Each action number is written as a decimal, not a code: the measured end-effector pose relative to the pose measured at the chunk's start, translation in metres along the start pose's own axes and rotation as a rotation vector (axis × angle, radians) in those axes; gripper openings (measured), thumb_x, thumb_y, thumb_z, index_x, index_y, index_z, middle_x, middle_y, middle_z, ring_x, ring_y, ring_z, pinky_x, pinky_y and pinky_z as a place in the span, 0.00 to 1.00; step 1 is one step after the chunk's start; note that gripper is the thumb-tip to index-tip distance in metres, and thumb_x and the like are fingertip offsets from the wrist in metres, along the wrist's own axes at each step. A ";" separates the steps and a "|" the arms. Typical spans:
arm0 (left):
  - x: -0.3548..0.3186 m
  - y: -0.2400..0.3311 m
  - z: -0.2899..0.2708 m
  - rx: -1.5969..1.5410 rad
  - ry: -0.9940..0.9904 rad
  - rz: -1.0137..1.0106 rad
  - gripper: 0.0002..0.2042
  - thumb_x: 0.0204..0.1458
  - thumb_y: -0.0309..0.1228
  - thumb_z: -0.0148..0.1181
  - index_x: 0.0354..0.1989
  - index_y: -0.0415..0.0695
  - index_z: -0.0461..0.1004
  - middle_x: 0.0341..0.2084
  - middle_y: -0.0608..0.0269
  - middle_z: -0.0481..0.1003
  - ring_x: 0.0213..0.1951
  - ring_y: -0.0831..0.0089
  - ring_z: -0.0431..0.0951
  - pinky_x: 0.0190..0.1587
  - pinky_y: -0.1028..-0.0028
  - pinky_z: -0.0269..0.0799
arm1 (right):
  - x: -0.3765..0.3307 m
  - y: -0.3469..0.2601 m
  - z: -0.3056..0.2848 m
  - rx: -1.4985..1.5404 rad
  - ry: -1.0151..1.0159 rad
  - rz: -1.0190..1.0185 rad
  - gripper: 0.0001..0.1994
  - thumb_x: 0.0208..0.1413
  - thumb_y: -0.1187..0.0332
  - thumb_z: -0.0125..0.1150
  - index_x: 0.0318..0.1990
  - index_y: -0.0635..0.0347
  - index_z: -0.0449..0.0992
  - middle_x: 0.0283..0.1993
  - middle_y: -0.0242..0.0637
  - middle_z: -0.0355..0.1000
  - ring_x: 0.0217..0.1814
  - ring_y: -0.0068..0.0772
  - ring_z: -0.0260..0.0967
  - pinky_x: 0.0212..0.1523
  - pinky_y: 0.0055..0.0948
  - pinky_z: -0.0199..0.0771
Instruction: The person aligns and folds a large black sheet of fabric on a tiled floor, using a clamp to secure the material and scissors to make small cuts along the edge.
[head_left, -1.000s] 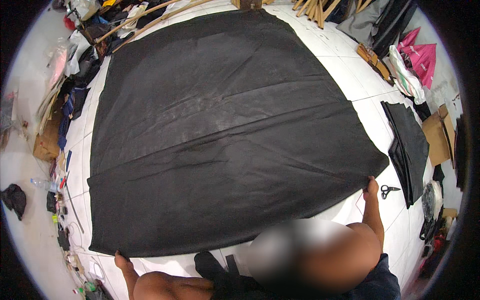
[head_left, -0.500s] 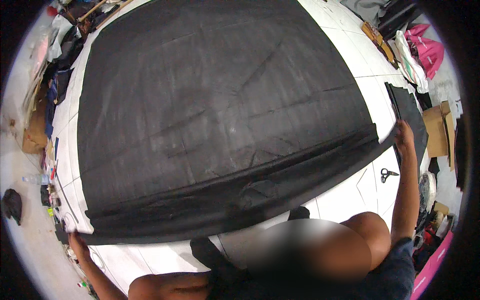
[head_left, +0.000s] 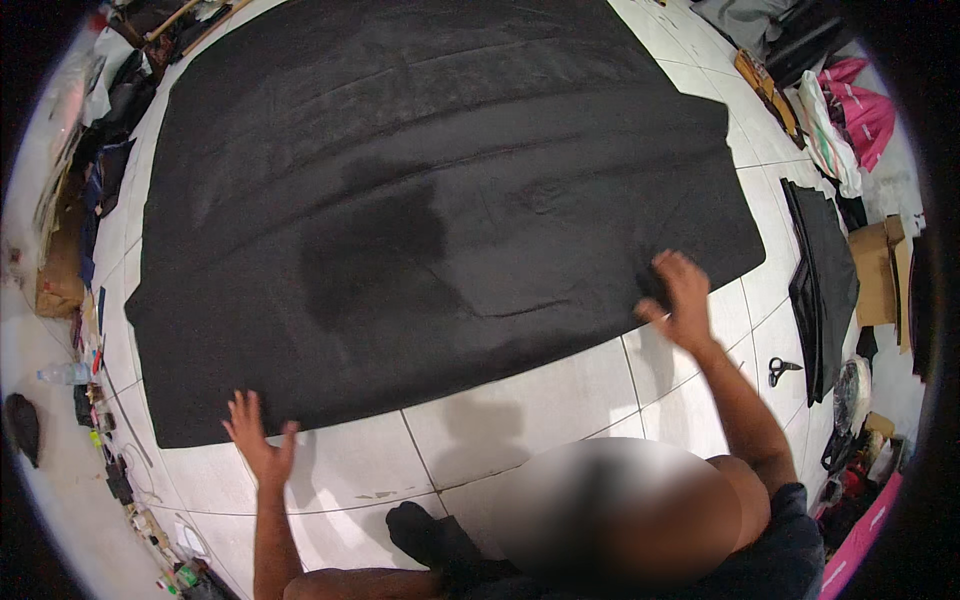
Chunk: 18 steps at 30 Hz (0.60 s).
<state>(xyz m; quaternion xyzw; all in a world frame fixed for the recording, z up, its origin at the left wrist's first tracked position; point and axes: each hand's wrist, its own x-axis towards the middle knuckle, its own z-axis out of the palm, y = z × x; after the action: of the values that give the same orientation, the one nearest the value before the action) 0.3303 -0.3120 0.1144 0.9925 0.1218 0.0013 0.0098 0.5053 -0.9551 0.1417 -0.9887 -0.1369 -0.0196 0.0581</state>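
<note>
A large sheet of black fabric point(head_left: 560, 220) lies spread over the white tiled floor, with soft creases running across it. My left hand point(head_left: 262, 440) is at its near edge toward the left corner, fingers spread and holding nothing. Over the near edge on the right is my right hand point(head_left: 684, 300), its fingers apart and also holding nothing. Whether either palm presses on the fabric, I cannot tell. The near right corner of the sheet sticks out beyond my right hand.
Black-handled scissors point(head_left: 783, 371) lie on the tiles at right, beside a folded black fabric piece point(head_left: 825, 290). Farther right are a cardboard box point(head_left: 876, 268) and a pink bag point(head_left: 858, 115). A plastic bottle point(head_left: 64, 374) and mixed clutter line the left side.
Both hands have let go of the fabric's near corners and moved inward. The bunched near strip now lies flatter, and its ridge sits farther away from me.
</note>
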 end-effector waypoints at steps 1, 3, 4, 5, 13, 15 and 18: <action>-0.010 0.012 0.008 -0.025 0.011 0.001 0.36 0.50 0.45 0.60 0.65 0.45 0.55 0.66 0.46 0.48 0.68 0.49 0.44 0.65 0.45 0.33 | -0.011 -0.018 0.006 -0.039 -0.039 -0.050 0.37 0.47 0.47 0.63 0.62 0.55 0.61 0.66 0.48 0.54 0.70 0.49 0.45 0.67 0.52 0.40; -0.010 0.015 0.031 -0.037 -0.002 -0.038 0.35 0.51 0.46 0.58 0.65 0.46 0.54 0.67 0.47 0.45 0.68 0.48 0.41 0.65 0.43 0.30 | -0.018 -0.026 0.023 -0.085 -0.112 -0.090 0.39 0.48 0.40 0.59 0.64 0.51 0.58 0.69 0.47 0.47 0.74 0.48 0.36 0.70 0.54 0.31; -0.006 0.012 0.037 -0.045 -0.007 -0.042 0.34 0.52 0.46 0.57 0.65 0.46 0.54 0.67 0.47 0.44 0.68 0.48 0.41 0.65 0.43 0.30 | -0.015 -0.024 0.036 -0.092 -0.141 -0.088 0.40 0.48 0.38 0.56 0.65 0.49 0.56 0.70 0.47 0.45 0.74 0.48 0.34 0.70 0.53 0.30; 0.001 0.011 0.041 -0.055 -0.005 -0.046 0.33 0.53 0.46 0.55 0.66 0.46 0.53 0.67 0.47 0.44 0.68 0.48 0.41 0.65 0.43 0.30 | -0.009 -0.023 0.044 -0.104 -0.164 -0.087 0.41 0.48 0.35 0.54 0.66 0.48 0.55 0.70 0.47 0.43 0.74 0.48 0.33 0.70 0.53 0.28; 0.048 0.004 0.058 -0.052 -0.114 -0.020 0.33 0.58 0.47 0.46 0.68 0.46 0.47 0.68 0.47 0.39 0.69 0.48 0.37 0.66 0.47 0.29 | 0.035 -0.016 0.069 -0.100 -0.234 -0.115 0.41 0.51 0.31 0.41 0.68 0.44 0.49 0.72 0.46 0.38 0.75 0.49 0.29 0.70 0.54 0.25; 0.052 0.006 0.062 -0.045 -0.152 -0.035 0.33 0.58 0.48 0.45 0.68 0.46 0.46 0.68 0.46 0.38 0.69 0.48 0.36 0.66 0.47 0.28 | 0.040 -0.017 0.070 -0.105 -0.271 -0.102 0.41 0.52 0.31 0.38 0.69 0.43 0.48 0.73 0.46 0.36 0.75 0.49 0.28 0.70 0.54 0.25; 0.056 0.009 0.066 -0.055 -0.189 -0.036 0.33 0.58 0.47 0.46 0.68 0.46 0.45 0.68 0.45 0.37 0.69 0.48 0.35 0.66 0.47 0.28 | 0.040 -0.012 0.075 -0.128 -0.275 -0.104 0.41 0.52 0.31 0.36 0.69 0.42 0.48 0.73 0.45 0.35 0.75 0.50 0.27 0.70 0.55 0.24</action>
<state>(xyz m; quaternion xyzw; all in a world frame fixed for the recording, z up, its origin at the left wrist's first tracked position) 0.3877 -0.3088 0.0483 0.9852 0.1379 -0.0890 0.0484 0.5422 -0.9238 0.0711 -0.9752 -0.1933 0.1045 -0.0256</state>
